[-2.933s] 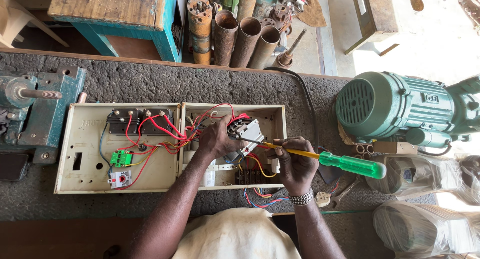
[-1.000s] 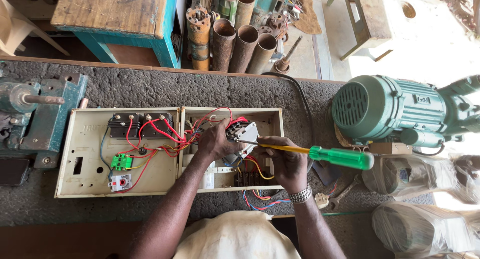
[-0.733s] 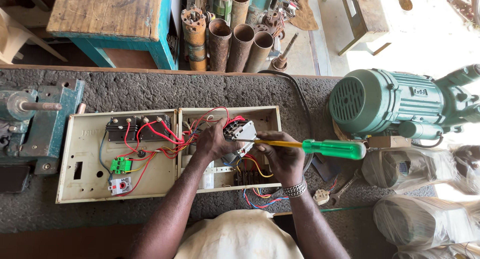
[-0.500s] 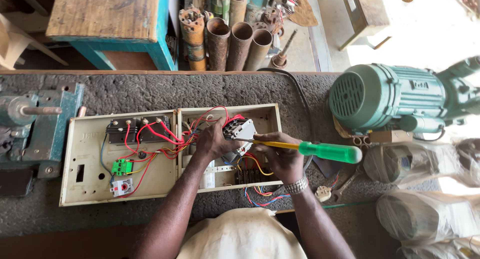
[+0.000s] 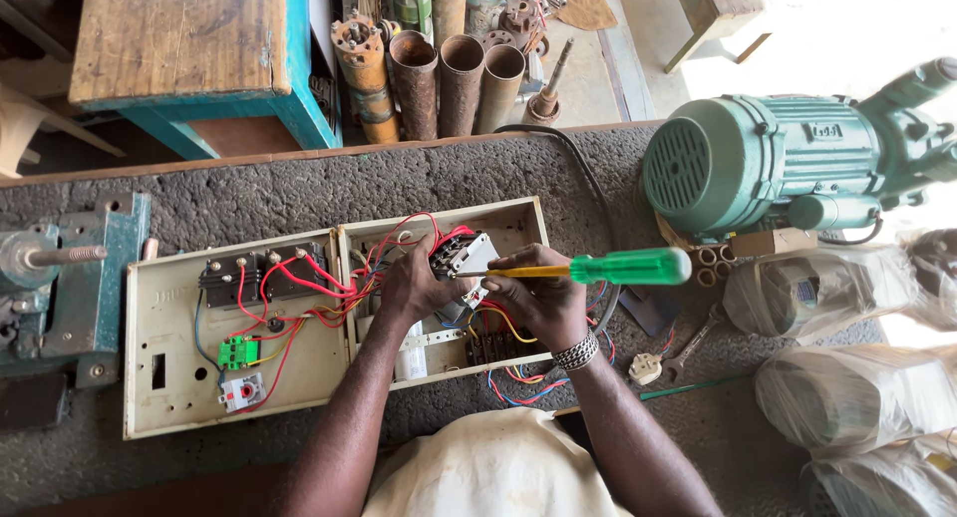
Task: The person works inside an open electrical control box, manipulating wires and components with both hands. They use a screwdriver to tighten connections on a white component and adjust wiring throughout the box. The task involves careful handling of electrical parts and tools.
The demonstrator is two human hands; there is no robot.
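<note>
Gripping a green-handled, yellow-shafted screwdriver (image 5: 598, 269), the right hand (image 5: 538, 300) works a white-and-black switch part (image 5: 461, 257) the left hand (image 5: 411, 283) clasps.

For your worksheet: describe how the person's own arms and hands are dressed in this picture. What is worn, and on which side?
Both forearms are bare, with no sleeves reaching them and no gloves on either hand. The right hand has a silvery metal-link band around its wrist. The left hand shows no band, watch or ring that can be made out. A pale cream garment covers the person's body at the bottom of the view.
</note>
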